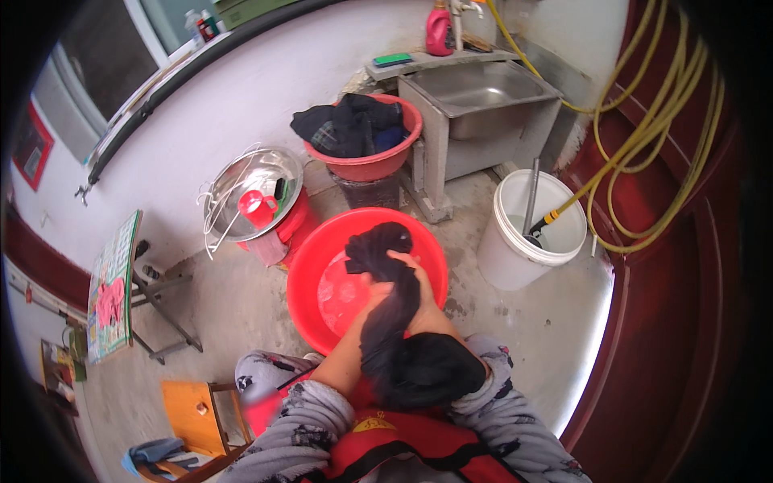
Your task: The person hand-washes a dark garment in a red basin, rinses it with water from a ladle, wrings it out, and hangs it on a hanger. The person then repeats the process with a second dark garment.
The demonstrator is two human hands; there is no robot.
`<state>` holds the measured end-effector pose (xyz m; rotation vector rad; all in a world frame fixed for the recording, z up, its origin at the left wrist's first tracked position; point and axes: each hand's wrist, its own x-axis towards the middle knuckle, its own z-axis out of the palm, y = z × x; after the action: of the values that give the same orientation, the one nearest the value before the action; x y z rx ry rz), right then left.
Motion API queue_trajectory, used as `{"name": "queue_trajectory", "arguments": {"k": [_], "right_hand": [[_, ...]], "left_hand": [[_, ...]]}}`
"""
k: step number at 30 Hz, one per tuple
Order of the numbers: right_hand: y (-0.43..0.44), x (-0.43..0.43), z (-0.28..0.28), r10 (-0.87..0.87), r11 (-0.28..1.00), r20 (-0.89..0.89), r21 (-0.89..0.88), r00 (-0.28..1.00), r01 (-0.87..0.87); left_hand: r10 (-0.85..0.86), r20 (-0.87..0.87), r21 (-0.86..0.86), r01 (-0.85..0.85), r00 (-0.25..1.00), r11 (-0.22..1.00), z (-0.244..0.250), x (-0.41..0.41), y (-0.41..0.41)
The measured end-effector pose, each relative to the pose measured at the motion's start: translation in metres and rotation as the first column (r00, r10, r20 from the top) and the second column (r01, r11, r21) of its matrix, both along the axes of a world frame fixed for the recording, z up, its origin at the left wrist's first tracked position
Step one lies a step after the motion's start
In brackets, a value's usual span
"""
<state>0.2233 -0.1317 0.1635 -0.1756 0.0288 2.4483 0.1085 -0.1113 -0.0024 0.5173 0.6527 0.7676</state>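
Both hands grip a bunched black cloth garment (386, 314) over a large red plastic basin (302, 296). My left hand (375, 294) is closed around it from the left, with its fingers partly hidden by the fabric. On the other side, my right hand (421, 284) wraps the cloth, thumb side up. One end of the garment sticks out beyond the hands above the basin; the rest hangs back across my forearms in a dark bundle near my lap. Sudsy water (341, 290) lies in the basin's bottom.
Dark clothes (356, 124) fill a pink basin (362, 162) beside a steel sink (483, 90). A white bucket (513, 259) with a yellow hose (580, 193) stands right. Left are a metal bowl (232, 214) with hangers and a red mug (256, 208), a folding table (115, 271) and a wooden chair (193, 416).
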Motion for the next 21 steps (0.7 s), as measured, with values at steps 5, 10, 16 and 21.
{"name": "queue_trajectory", "arguments": {"k": [5,10,16,21], "right_hand": [[0.006,-0.01,-0.004,0.09,0.995,-0.144,0.057,0.985,-0.082],[0.007,-0.007,0.012,-0.169,0.983,0.117,-0.06,0.979,0.176],[0.017,0.009,-0.02,-0.134,0.988,-0.018,-0.074,0.991,0.132],[0.004,-0.005,-0.015,-0.208,0.977,0.089,0.067,0.974,0.203]], "left_hand": [[0.081,-0.1,0.087,-0.072,0.992,0.994,0.031,-0.005,-0.04],[0.242,-0.388,0.342,-0.104,0.889,0.934,0.073,-0.05,-0.013],[0.296,-0.546,0.299,-0.147,0.784,0.943,0.107,-0.116,0.043],[0.249,-0.557,0.447,0.033,0.793,0.894,0.165,-0.07,0.049]]}}
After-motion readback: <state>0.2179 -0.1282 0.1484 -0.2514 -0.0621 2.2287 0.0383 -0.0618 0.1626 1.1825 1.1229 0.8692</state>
